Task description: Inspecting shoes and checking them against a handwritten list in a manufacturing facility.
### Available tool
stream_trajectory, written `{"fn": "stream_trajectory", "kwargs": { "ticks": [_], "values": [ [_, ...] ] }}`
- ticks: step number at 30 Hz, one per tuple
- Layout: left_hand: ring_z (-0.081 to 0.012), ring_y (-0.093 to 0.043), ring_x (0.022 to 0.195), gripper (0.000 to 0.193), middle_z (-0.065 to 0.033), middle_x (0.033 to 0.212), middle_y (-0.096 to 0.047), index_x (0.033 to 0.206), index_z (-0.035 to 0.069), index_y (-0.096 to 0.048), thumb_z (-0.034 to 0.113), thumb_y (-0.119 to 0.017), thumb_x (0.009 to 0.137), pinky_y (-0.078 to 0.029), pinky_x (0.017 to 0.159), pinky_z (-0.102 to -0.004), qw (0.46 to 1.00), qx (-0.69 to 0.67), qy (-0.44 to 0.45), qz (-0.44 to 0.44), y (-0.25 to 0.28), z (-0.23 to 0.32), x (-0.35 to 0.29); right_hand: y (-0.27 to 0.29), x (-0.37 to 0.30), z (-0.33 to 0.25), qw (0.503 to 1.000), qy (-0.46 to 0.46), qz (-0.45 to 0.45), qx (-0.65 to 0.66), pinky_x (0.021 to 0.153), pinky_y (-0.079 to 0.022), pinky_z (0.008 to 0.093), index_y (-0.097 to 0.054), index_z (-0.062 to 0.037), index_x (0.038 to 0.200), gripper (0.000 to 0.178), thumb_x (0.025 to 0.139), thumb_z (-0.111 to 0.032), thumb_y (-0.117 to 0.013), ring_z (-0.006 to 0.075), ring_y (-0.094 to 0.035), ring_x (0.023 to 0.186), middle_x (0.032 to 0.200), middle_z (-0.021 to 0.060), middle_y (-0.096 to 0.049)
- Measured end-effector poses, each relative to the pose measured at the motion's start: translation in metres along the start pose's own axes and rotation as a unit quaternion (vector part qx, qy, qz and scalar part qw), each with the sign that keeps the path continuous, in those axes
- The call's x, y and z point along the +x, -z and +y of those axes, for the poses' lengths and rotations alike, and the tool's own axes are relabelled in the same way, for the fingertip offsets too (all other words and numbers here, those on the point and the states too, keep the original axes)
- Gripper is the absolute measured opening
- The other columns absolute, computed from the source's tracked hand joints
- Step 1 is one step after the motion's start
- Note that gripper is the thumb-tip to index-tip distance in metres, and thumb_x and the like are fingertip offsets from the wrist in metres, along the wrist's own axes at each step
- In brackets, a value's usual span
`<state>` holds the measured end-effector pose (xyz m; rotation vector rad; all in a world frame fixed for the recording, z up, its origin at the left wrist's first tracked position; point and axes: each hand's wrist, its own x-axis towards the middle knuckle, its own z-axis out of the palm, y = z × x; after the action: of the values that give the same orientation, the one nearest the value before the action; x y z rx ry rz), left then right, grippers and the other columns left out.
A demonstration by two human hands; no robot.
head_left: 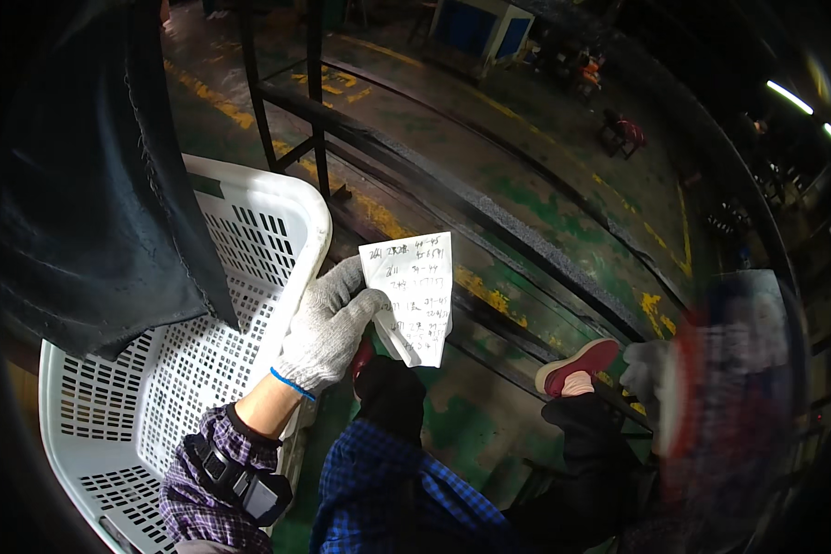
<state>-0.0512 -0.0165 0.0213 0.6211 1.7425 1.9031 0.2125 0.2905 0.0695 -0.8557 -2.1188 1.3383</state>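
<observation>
A grey knit glove with a blue cuff edge covers my left hand. Its thumb and fingers are closed on a few small white paper slips with handwriting in dark ink. At the right, my right hand, in a grey glove too, shows at the side of a blurred red, white and blue sheet or packet. The hand appears to grip this thing by its edge; its exact kind is smeared by motion. My right forearm is hidden. Beside my left forearm stands a white slotted plastic basket.
A black sheet of material hangs over the basket. Dark metal rails cross in front of me. My red shoe rests by the lower bars. Beyond lies a green floor with yellow lines, where a blue-and-white cabinet stands.
</observation>
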Motion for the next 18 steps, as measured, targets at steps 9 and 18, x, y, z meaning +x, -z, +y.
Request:
{"fn": "stream_trajectory", "kwargs": {
  "ticks": [9, 18],
  "values": [
    [-0.0163, -0.061, 0.11, 0.038, -0.0114, 0.118, -0.068, 0.13, -0.007, -0.056, 0.0, -0.055, 0.093, -0.047, 0.099, -0.0299, 0.999, -0.037, -0.001, 0.007, -0.001, -0.003, -0.001, 0.022, 0.0, 0.015, 0.992, 0.09, -0.047, -0.074, 0.053, -0.046, 0.0275, -0.057, -0.0012, 0.106, 0.02, 0.097, -0.019, -0.059, 0.0118, -0.056, 0.056, 0.069, 0.0063, -0.063],
    [-0.0165, -0.061, 0.11, 0.039, -0.0112, 0.118, -0.067, 0.131, -0.006, -0.055, 0.001, -0.056, 0.093, -0.047, 0.098, -0.0301, 1.0, -0.017, 0.001, 0.017, -0.001, -0.003, -0.001, 0.011, 0.004, 0.004, 0.95, 0.065, -0.162, 0.258, 0.053, -0.043, 0.0288, -0.065, -0.0014, 0.088, 0.017, 0.097, -0.014, -0.06, 0.0089, -0.05, 0.052, 0.065, -0.0014, -0.056]
  ]
}}
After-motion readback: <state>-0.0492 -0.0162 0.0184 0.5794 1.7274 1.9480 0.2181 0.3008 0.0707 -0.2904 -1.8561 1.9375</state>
